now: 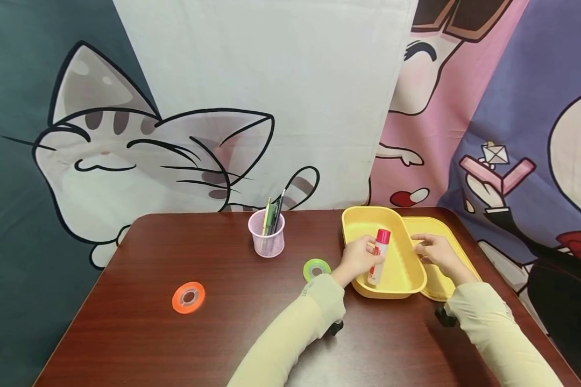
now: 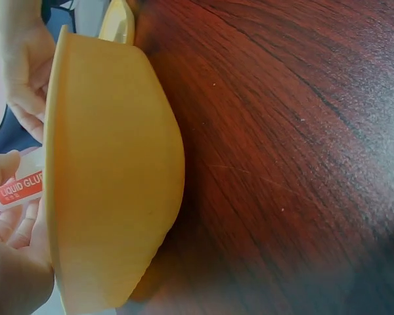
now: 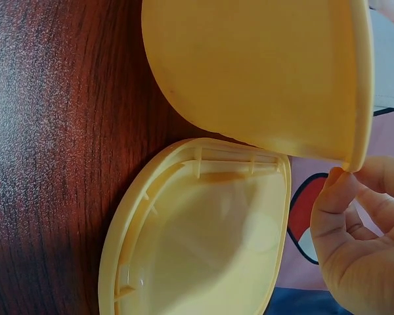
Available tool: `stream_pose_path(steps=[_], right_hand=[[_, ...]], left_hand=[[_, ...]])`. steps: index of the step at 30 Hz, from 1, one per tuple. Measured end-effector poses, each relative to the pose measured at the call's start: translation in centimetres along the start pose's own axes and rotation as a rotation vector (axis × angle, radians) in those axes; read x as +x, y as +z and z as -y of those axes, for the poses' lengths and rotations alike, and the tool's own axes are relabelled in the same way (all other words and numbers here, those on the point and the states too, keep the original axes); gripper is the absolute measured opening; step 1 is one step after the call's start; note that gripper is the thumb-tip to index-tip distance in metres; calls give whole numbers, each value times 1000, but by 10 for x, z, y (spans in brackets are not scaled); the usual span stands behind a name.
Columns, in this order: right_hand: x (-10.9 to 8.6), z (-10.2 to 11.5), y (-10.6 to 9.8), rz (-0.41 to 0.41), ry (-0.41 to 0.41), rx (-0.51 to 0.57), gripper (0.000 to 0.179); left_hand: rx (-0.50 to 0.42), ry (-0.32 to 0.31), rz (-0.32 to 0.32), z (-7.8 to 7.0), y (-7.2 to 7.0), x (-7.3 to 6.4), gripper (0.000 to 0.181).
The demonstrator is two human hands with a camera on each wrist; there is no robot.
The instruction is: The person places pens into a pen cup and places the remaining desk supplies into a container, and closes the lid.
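My left hand (image 1: 360, 259) grips a liquid glue bottle (image 1: 378, 257) with a red cap and a red-and-white label. It holds the bottle upright, slightly tilted, over the inside of a yellow plastic box (image 1: 401, 269). Part of the label is readable on the glue bottle (image 2: 21, 189) in the left wrist view. At the box's right side, my right hand (image 1: 440, 255) pinches the rim between thumb and fingertips, as the right wrist view shows the hand (image 3: 364, 236) at the rim's edge. The yellow lid (image 1: 436, 228) lies under that hand, beside the box.
A green tape roll (image 1: 310, 269) lies left of the box, near my left wrist. Farther left is an orange tape roll (image 1: 178, 299). A pink mesh pen holder (image 1: 266, 248) with several pens stands near the back edge of the brown table (image 1: 222, 344).
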State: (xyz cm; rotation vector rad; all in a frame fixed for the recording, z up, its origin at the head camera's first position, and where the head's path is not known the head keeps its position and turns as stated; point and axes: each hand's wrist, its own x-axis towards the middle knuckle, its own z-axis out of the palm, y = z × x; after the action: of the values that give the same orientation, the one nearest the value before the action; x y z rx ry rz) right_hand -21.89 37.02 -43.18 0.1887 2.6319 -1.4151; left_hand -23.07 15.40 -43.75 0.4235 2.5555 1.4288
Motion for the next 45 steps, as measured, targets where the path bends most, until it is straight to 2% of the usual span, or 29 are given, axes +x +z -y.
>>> stream_pose_path(steps=[5,13,26,32,35,41,45], right_hand=[[0,1,0,-2,-5,-1,43],[-2,1,-1,-7,-2,4,44],[-2,2,-1,-20,-7,11,43],[-1,2,-1,-25,-20,19,42],[-1,2,0,-22,-24,21,42],[0,1,1,-21,-22,23,42],[-1,0,1,-19,-18,20,42]], left_hand=[[92,23,23,-3,4,0,31],[216,22,62,-11,10,-1,28],[129,-56,51,-9,28,2,28],[102,-77,66,-9,31,2,31],[104,-86,66,-8,32,3,32],[164,-100,74,-6,33,2,33],[145,-129,96,-6,33,1,31]])
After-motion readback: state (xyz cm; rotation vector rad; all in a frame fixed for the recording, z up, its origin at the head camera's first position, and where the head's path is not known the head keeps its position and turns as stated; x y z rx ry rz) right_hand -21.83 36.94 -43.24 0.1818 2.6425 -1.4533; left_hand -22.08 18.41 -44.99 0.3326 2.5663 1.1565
